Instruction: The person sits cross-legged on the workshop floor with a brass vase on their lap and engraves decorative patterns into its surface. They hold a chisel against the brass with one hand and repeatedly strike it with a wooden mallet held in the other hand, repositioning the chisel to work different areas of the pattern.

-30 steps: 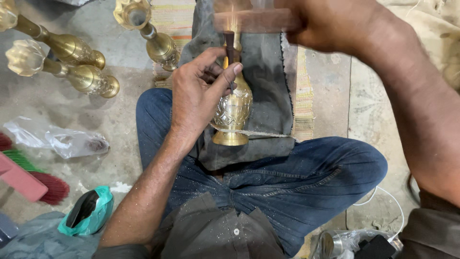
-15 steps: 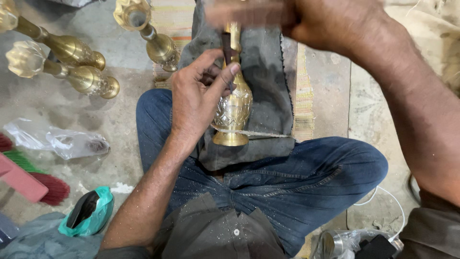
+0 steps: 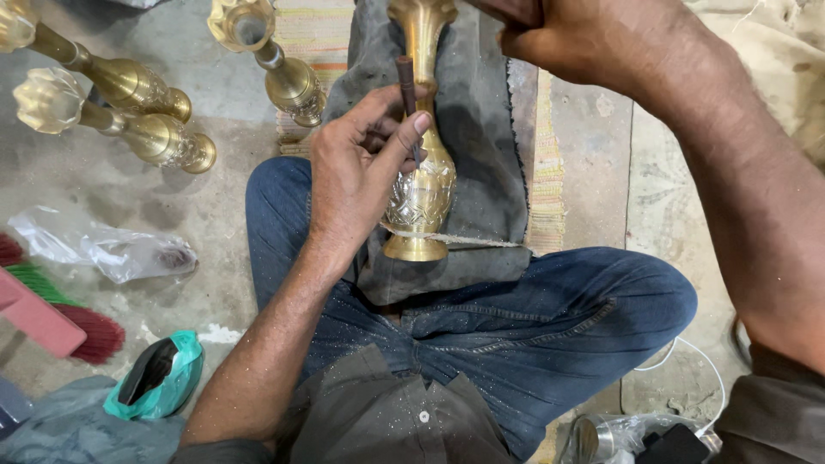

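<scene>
1. Since the earlier frames, the right hand [image 3: 593, 39] has risen to the top edge of the view and its blurred tool has gone out of sight; the left hand [image 3: 361, 167] has stayed on the vase.
2. That brass vase [image 3: 421, 185] lies on a dark grey cloth [image 3: 481, 146] spread over the person's lap, its flared mouth pointing away and its round foot towards the body.
3. Its neck is smooth and shiny, while the bulging belly carries cut, criss-cross patterns that catch the light.
4. A thin string [image 3: 468, 240] runs across the vase just above its foot.
5. The left hand is clamped on a slim dark metal punch [image 3: 406, 90], pinched between thumb and fingers with its tip against the belly of the vase.
6. The right hand is curled closed near the vase's mouth; what it grips is cut off by the frame, so I cannot tell.
7. The hands are apart.
8. Blue jeans [image 3: 550, 326] are dusted with fine metal specks.
9. Underneath is a bare, rough concrete floor [image 3: 155, 223], with a striped woven mat [image 3: 546, 172] under the cloth.
10. Three more brass vases [image 3: 129, 112] lie on the floor to the left, well apart from the lap.
11. Nearer the body lie a crumpled clear plastic bag [image 3: 94, 249] and a green bag [image 3: 159, 378].
</scene>
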